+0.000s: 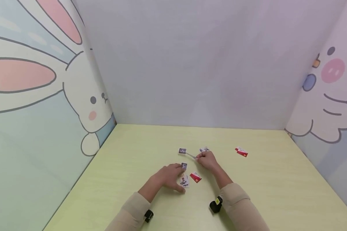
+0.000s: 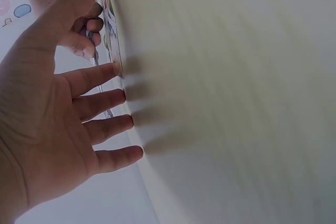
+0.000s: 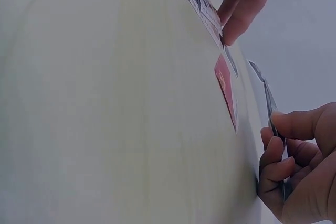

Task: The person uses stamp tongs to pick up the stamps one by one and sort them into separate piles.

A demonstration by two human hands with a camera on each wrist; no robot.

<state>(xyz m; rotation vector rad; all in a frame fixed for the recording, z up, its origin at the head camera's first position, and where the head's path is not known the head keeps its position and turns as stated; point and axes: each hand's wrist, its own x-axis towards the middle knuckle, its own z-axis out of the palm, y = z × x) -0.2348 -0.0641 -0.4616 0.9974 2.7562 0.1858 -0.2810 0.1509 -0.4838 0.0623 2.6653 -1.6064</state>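
Observation:
My right hand [image 1: 207, 159] pinches slim metal tweezers [image 3: 270, 102] between thumb and fingers. Their tip meets the edge of a dark-pictured card [image 1: 182, 150] with a white border; whether they grip it cannot be told. My left hand [image 1: 170, 176] is spread with fairly straight fingers, its fingertips at a small picture card [image 1: 184, 165]. Beneath and beside that hand lie overlapping white picture cards [image 1: 185, 182], partly covered by it. A red-and-white card [image 1: 195, 177] lies between the two hands.
Just beyond my right hand is another picture card [image 1: 204, 149], partly hidden. Farther right, red-and-white cards [image 1: 242, 152] overlap on the pale yellow table [image 1: 277, 179]. A plain wall [image 1: 202, 70] stands behind, with cartoon-printed walls on both sides.

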